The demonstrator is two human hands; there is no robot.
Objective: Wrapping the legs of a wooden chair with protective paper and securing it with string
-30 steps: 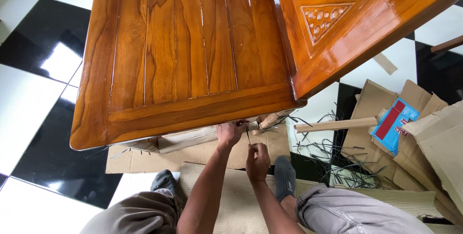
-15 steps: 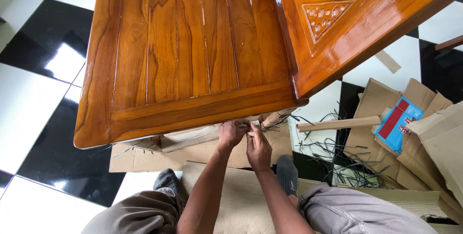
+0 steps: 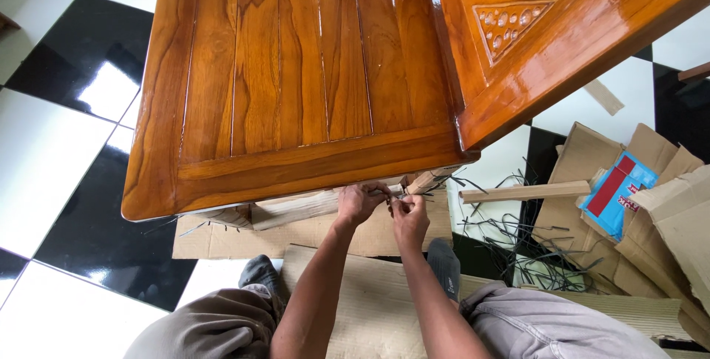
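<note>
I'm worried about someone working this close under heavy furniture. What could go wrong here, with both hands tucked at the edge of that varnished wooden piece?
Both the left hand and right hand work right under the overhanging edge of the varnished wooden seat, so knuckles could get knocked or pinched if it shifts. The loose black strips scattered on the floor by the feet might snag or trip. The rough wooden batten near the fingers may give splinters.

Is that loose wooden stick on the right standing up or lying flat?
Lying flat. The wooden stick rests lengthwise across the floor tiles and black straps.
</note>
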